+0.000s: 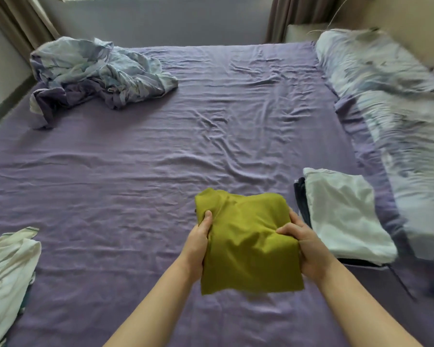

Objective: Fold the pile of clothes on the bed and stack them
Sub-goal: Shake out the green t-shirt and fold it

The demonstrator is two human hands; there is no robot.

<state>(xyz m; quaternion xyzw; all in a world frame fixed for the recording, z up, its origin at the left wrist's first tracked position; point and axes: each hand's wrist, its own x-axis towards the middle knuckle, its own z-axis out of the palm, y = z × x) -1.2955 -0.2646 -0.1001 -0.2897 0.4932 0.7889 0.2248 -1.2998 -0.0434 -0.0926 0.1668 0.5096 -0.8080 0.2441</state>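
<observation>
Purple-sheeted bed (pixel 148 171) with 2 hands lifting a folded garment.

Wrinkled sheet covers the bed; a crumpled blue-and-purple patterned duvet (pixel 93 76) lies at its far left corner, blurred patterned pillows (pixel 386 78) along the right. A stack of folded clothes topped by a white piece (pixel 343 216) sits near right, a loose white garment (pixel 8 276) near left. The folded olive-green cloth (pixel 246 241) is held just above the sheet beside the stack, left hand (pixel 198 244) and right hand (pixel 308 246) gripping its sides, fingers curled.
</observation>
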